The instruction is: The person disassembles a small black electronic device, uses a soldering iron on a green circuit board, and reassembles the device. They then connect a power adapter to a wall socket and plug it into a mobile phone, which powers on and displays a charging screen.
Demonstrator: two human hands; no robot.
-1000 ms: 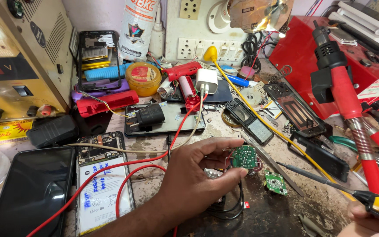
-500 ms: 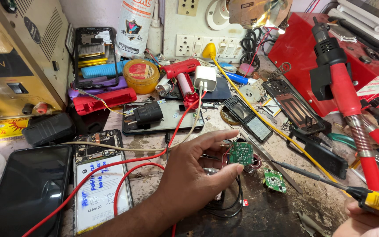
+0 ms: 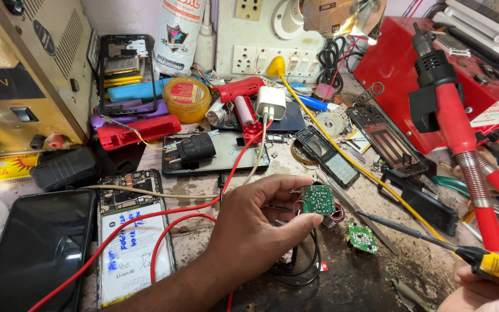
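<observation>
My left hand (image 3: 258, 231) pinches a small green circuit board (image 3: 318, 200) between thumb and fingers, lifted just above the worn bench. At the bottom right corner my right hand (image 3: 480, 292) grips the yellow handle of a soldering iron (image 3: 495, 266). Its thin dark tip (image 3: 365, 214) points left and ends a short way right of the held board. A second small green circuit board (image 3: 362, 237) lies on the bench below the iron's shaft. Black wires (image 3: 304, 268) loop under my left hand.
An opened phone with a white battery (image 3: 131, 242) and a black phone (image 3: 36, 248) lie at the left, crossed by red wires (image 3: 168, 231). A yellow power supply (image 3: 24, 75) stands far left. A red hot-air gun (image 3: 457, 127), red case (image 3: 428, 63), chargers and phone parts crowd the back.
My left hand has lifted the green board slightly and turned it more toward the iron's tip. My right hand with the iron has stayed at the bottom right.
</observation>
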